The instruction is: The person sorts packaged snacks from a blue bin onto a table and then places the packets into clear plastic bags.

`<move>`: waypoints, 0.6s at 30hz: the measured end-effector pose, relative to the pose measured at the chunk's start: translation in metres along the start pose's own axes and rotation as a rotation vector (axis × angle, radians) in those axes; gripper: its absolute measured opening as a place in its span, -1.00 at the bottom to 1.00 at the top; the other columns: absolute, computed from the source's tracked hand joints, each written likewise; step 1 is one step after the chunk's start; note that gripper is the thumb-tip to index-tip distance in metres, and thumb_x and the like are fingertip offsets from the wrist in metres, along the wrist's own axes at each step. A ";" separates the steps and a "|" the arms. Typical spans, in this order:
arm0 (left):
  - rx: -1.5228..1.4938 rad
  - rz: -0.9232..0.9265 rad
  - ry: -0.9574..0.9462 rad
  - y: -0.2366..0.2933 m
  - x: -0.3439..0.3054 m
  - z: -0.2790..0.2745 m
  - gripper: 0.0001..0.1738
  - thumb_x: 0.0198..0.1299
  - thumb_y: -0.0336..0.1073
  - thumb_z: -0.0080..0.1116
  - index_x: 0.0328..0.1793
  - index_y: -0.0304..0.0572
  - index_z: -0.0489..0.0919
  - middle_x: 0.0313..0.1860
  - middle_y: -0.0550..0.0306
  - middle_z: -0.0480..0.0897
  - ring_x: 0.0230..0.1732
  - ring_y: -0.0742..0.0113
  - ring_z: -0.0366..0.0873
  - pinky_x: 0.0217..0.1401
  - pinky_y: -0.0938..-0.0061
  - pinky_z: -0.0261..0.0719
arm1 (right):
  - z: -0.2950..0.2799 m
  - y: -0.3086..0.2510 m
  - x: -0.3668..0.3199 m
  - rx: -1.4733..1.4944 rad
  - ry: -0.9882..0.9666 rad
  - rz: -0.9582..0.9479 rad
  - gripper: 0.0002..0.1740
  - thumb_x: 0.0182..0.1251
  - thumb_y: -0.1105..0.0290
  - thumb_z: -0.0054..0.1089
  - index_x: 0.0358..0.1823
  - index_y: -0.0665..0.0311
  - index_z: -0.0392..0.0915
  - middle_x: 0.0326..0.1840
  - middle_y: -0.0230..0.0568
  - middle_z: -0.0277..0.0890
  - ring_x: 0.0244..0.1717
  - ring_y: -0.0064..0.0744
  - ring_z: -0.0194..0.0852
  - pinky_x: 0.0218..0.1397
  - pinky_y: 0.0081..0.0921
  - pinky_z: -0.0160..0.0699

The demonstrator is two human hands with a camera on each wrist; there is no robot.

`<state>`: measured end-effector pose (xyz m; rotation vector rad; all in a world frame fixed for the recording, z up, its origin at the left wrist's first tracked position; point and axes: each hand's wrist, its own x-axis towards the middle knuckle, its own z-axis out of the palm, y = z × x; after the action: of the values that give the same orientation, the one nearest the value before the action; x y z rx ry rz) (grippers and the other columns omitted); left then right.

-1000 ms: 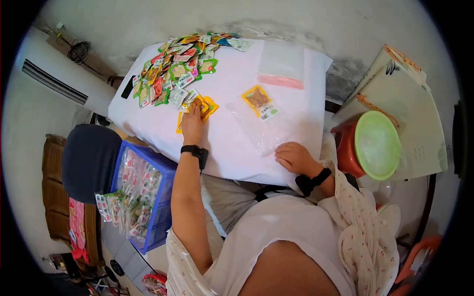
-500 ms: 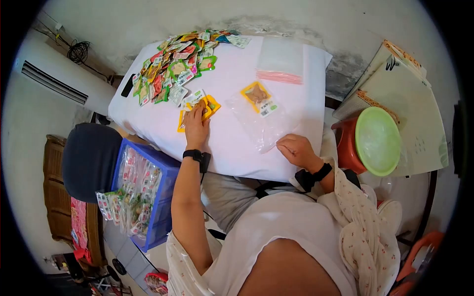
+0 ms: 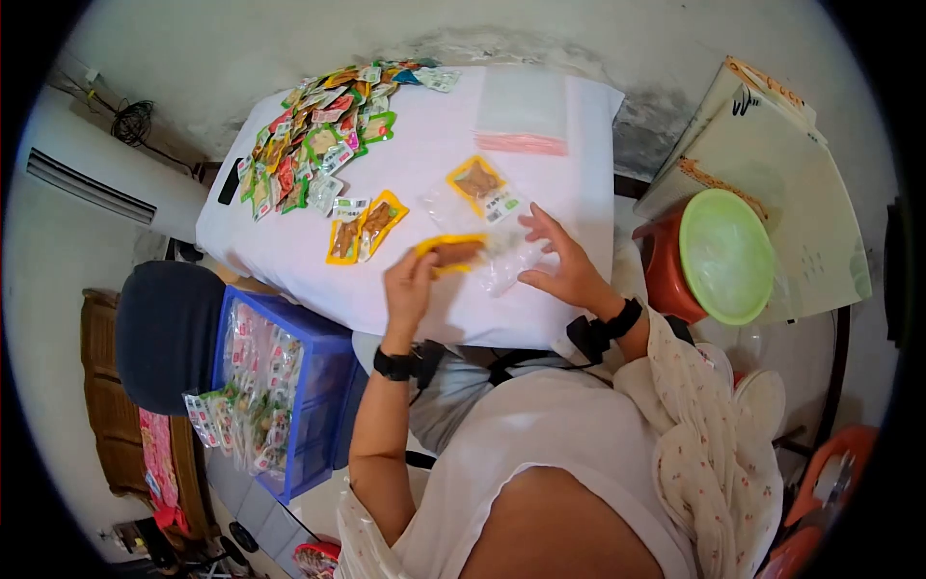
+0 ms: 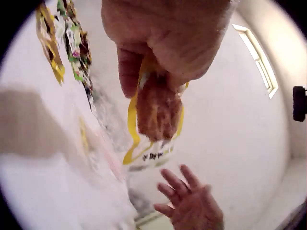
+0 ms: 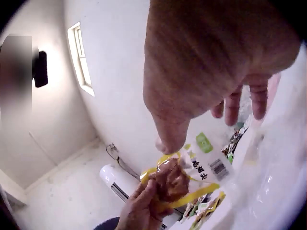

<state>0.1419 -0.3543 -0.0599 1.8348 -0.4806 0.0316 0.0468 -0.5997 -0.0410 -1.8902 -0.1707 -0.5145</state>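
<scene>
Yellow-edged packet (image 3: 455, 253) was up over the counter (image 3: 586, 188), pinched in your left hand (image 3: 407, 289). Your right hand (image 3: 571, 268) had its fingers spread wide, near the clear bag (image 3: 500, 272). Second packet (image 3: 476, 181) lay at that bag's far end (in or on it, couldn't tell). Two more packets (image 3: 380, 225) sat left, near the mixed pile (image 3: 318, 135).

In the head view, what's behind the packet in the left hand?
White cloth and part of a clear bag show around the packet; whatever sits directly behind it and the left hand is covered.
</scene>
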 end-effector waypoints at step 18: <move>0.627 0.316 -0.066 -0.006 -0.047 0.086 -0.75 0.05 -0.35 0.27 -0.16 -0.25 0.52 -0.21 -0.02 0.54 -0.16 0.02 0.50 -0.16 0.27 0.50 | -0.062 0.053 -0.085 0.542 -0.107 0.940 -0.61 0.23 0.38 0.21 0.06 0.41 0.52 -0.24 -0.29 0.62 -0.31 -0.57 0.59 -0.19 -0.61 0.57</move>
<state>0.0821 -0.4178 -0.1057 2.3529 -0.8756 0.3739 -0.0269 -0.6660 -0.1048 -1.2662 0.4585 0.2616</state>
